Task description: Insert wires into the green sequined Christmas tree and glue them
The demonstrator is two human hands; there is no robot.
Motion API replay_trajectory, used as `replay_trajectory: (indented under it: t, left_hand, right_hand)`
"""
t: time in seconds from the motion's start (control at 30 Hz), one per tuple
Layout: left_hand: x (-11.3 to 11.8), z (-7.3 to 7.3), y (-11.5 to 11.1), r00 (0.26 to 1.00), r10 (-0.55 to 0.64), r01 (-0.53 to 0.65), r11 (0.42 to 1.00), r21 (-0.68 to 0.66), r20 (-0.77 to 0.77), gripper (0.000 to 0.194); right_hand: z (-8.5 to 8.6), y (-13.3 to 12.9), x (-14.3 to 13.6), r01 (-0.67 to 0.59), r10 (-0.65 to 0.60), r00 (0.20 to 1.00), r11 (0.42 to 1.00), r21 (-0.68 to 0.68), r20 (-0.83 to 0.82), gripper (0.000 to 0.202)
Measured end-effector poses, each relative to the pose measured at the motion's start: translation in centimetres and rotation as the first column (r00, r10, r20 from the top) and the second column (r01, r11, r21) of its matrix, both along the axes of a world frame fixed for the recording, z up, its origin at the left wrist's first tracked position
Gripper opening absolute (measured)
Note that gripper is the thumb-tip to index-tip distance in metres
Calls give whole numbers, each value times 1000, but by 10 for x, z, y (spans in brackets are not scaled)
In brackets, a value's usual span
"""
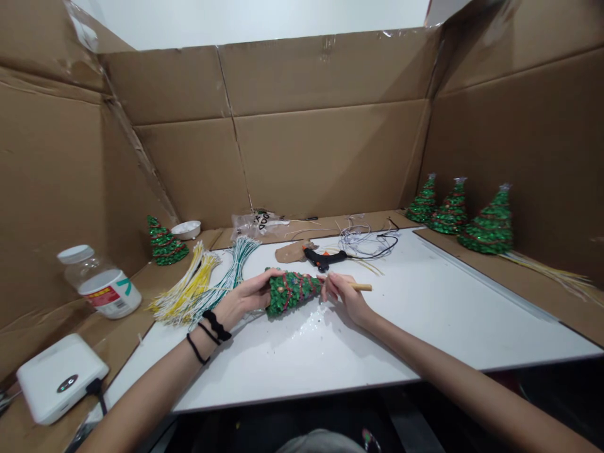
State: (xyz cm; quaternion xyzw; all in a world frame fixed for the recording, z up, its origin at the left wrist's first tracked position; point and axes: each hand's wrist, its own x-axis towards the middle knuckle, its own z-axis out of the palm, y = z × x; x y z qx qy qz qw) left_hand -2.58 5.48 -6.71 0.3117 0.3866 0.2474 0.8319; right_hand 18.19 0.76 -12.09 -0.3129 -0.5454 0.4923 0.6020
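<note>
- Left hand [252, 293]: grip clamped on the base of a glittery green cone-shaped tree [292, 292], tilted sideways over the flat white tabletop [438, 314].
- Right hand [348, 297]: grip pinched round a tan cylindrical stick [362, 287] at the tree's tip.
- Thin yellow-and-white strands [182, 294] crowd the tree's left; rightward, broad tabletop room runs to flat brown cardboard [514, 275].

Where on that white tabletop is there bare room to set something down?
Widest: right of the right hand, up to the brown cardboard bearing three glittery green trees. Another: the front edge, between both bare forearms. Crowded: left, by yellow-white wires and green-white wires; toward the back, by the black glue gun.
</note>
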Motion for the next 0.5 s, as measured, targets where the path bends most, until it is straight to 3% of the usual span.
replay_trajectory:
  t: [0.5]
  left_hand:
    - [1, 0, -3, 1000, -8, 8, 1000, 15, -16, 12]
  right_hand:
    - [-2, 1, 0, -11, 11, 1000, 1000, -22, 0, 47]
